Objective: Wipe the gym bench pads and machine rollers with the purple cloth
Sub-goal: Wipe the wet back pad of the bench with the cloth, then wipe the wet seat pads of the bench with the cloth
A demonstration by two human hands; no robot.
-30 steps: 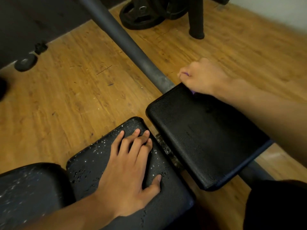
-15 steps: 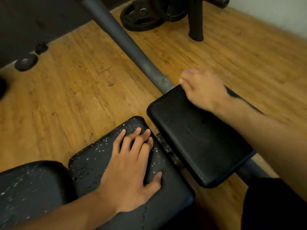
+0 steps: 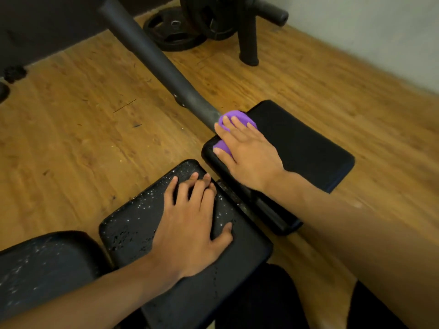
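Wiping the far pad (image 3: 308,148) now, probably. Pressing the cloth (image 3: 234,117) flat under the right hand (image 3: 247,157), fingers straight, at the pad's 10 o'clock corner, beside the bar (image 3: 152,58). Resting the left hand (image 3: 190,222) flat, holding nothing, on the spotted near pad (image 3: 133,224) at 7 o'clock. Next, likely: slide the cloth toward 4 o'clock, pressing evenly.

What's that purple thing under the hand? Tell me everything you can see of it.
The purple cloth is soft, bright violet fabric, bunched rather than spread flat. It lies on a corner of the far black pad, where the grey metal bar meets it. The right hand presses on it with straight fingers, covering most of it; only two patches show, one past the fingertips, one between thumb and forefinger.
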